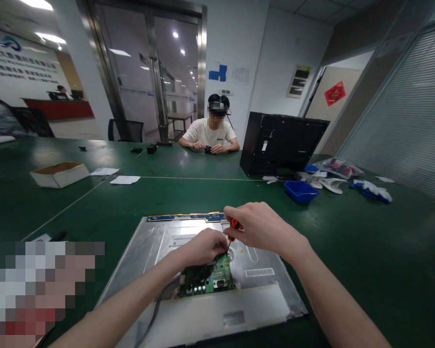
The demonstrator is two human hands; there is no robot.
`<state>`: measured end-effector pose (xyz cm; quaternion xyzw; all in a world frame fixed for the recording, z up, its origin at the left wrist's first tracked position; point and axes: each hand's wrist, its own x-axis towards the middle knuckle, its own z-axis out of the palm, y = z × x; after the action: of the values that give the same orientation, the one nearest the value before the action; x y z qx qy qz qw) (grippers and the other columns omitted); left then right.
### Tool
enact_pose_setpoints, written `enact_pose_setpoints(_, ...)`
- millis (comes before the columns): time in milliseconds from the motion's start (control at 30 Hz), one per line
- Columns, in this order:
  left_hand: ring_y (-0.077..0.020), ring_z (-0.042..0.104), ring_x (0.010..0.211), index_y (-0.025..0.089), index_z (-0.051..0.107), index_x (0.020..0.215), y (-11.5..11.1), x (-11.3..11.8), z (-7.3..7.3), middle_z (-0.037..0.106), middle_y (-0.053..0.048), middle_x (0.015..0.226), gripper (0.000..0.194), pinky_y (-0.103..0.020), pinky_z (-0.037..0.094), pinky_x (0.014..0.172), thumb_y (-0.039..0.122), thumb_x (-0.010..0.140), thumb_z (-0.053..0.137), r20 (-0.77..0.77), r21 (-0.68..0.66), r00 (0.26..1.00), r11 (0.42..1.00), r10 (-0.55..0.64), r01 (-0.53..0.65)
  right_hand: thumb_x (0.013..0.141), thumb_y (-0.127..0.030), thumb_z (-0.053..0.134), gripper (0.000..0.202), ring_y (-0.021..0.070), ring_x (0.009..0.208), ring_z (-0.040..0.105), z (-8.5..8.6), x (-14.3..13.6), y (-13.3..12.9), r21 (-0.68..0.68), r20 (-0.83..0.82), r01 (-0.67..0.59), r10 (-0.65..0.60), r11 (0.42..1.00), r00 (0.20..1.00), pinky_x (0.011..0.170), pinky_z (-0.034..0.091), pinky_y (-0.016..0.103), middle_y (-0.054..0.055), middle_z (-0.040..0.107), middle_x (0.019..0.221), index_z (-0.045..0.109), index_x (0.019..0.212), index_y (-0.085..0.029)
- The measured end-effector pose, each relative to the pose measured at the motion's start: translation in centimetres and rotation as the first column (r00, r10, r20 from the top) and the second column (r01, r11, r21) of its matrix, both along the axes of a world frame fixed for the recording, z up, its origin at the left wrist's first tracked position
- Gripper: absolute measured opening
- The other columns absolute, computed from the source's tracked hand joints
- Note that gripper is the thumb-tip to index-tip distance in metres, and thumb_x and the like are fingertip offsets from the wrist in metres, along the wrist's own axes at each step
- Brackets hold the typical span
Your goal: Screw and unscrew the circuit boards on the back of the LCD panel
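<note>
A silver metal display panel (259,258) lies flat in front of me, with a green circuit board (221,276) on it and a blue strip board (184,218) along its far edge. My right hand (257,224) is closed around a red and black screwdriver (233,229), whose shaft points down at the board's upper right corner. Beside the screwdriver's tip, my left hand (205,245) has its fingers pressed together over the board's far edge; whatever they pinch is hidden. A dark cable (155,311) runs from the board toward the near edge.
On the green table (159,193) are a cardboard box (60,175) at left, papers (125,180), a blue tray (300,191) and gloves (371,190) at right. A black monitor housing (281,145) stands behind the tray. A person (213,131) sits across, handling a small black object.
</note>
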<state>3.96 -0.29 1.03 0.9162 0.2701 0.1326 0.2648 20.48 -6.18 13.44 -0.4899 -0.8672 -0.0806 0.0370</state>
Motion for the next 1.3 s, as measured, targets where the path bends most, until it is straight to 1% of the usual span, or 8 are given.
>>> enact_pose_setpoints(100, -0.0178, 0.063, 0.081, 0.017, 0.070, 0.084, 0.1, -0.1, 0.0, 0.071, -0.003, 0.088, 0.022, -0.023, 0.043, 0.073, 0.006, 0.077, 0.053, 0.025, -0.009, 1.000, 1.000, -0.017, 0.017, 0.087, -0.044, 0.052, 0.022, 0.0168, 0.064, 0.059, -0.1, -0.1, 0.1, 0.007, 0.023, 0.028, -0.028, 1.000, 0.999, 0.051, 0.020, 0.027, 0.001, 0.066, 0.072, 0.055, 0.084, -0.022)
enact_pose_setpoints(333, -0.0172, 0.064, 0.078, 0.017, 0.071, 0.085, 0.1, -0.2, 0.1, 0.072, -0.002, 0.085, 0.021, -0.022, 0.043, 0.072, 0.006, 0.078, 0.054, 0.030, -0.046, 1.000, 0.999, 0.007, -0.006, 0.080, -0.021, 0.056, 0.015, 0.0155, 0.077, 0.060, 0.3, 0.7, -0.3, -0.083, -0.082, -0.069, 0.063, 0.994, 0.995, 0.056, 0.029, 0.026, 0.000, 0.067, 0.088, 0.054, 0.095, -0.022)
enact_pose_setpoints(433, -0.0168, 0.064, 0.078, 0.016, 0.071, 0.085, 0.2, -0.3, 0.3, 0.072, -0.002, 0.084, 0.021, -0.021, 0.043, 0.071, 0.007, 0.079, 0.053, 0.036, -0.060, 0.999, 0.998, -0.005, 0.007, 0.085, -0.029, 0.054, 0.010, 0.0163, 0.072, 0.061, 0.2, 0.2, -0.1, -0.034, -0.023, -0.013, 0.012, 0.999, 1.000, 0.053, 0.025, 0.027, 0.001, 0.067, 0.082, 0.055, 0.093, -0.023)
enact_pose_setpoints(567, -0.0172, 0.064, 0.082, 0.016, 0.070, 0.087, 0.4, -0.5, 0.5, 0.071, -0.003, 0.088, 0.022, -0.022, 0.043, 0.074, 0.007, 0.081, 0.051, 0.045, -0.075, 0.998, 0.996, -0.036, 0.039, 0.088, -0.042, 0.051, 0.021, 0.0176, 0.066, 0.060, 0.1, -0.1, 0.0, -0.013, 0.034, 0.042, -0.042, 0.999, 0.999, 0.051, 0.021, 0.028, 0.002, 0.066, 0.073, 0.056, 0.086, -0.022)
enact_pose_setpoints(833, -0.0165, 0.064, 0.078, 0.015, 0.070, 0.087, 0.3, -0.5, 0.8, 0.072, -0.002, 0.085, 0.022, -0.021, 0.043, 0.070, 0.008, 0.081, 0.050, 0.037, -0.137, 0.999, 0.990, -0.009, 0.014, 0.079, -0.018, 0.054, 0.017, 0.0146, 0.076, 0.058, 0.3, 0.6, -0.3, -0.082, -0.093, -0.090, 0.083, 0.993, 0.992, 0.057, 0.029, 0.026, 0.001, 0.065, 0.090, 0.052, 0.095, -0.021)
enact_pose_setpoints(967, -0.0168, 0.063, 0.080, 0.016, 0.070, 0.088, 0.5, -0.5, 0.6, 0.072, -0.002, 0.086, 0.022, -0.022, 0.043, 0.073, 0.008, 0.080, 0.052, 0.034, -0.111, 0.999, 0.994, -0.015, 0.019, 0.085, -0.029, 0.055, 0.010, 0.0151, 0.069, 0.058, 0.1, 0.1, 0.0, 0.001, -0.011, -0.024, 0.024, 1.000, 1.000, 0.052, 0.023, 0.027, 0.001, 0.066, 0.081, 0.054, 0.090, -0.021)
enact_pose_setpoints(1133, -0.0161, 0.063, 0.080, 0.017, 0.070, 0.089, 0.7, -0.7, 0.6, 0.071, -0.001, 0.088, 0.022, -0.022, 0.044, 0.075, 0.008, 0.081, 0.051, 0.047, -0.144, 0.997, 0.988, -0.054, 0.060, 0.087, -0.044, 0.053, 0.024, 0.0171, 0.066, 0.059, 0.2, 0.1, 0.0, -0.009, 0.017, 0.036, -0.036, 0.999, 0.999, 0.052, 0.023, 0.027, 0.002, 0.065, 0.073, 0.057, 0.084, -0.021)
enact_pose_setpoints(1300, -0.0169, 0.063, 0.084, 0.017, 0.070, 0.092, 1.2, -1.2, 1.2, 0.071, -0.002, 0.090, 0.022, -0.022, 0.043, 0.076, 0.010, 0.083, 0.051, 0.046, -0.135, 0.999, 0.991, -0.018, 0.024, 0.082, -0.025, 0.055, 0.014, 0.0153, 0.076, 0.059, 0.7, 0.6, -0.3, -0.139, -0.104, -0.073, 0.058, 0.988, 0.993, 0.058, 0.031, 0.026, 0.002, 0.066, 0.087, 0.054, 0.096, -0.021)
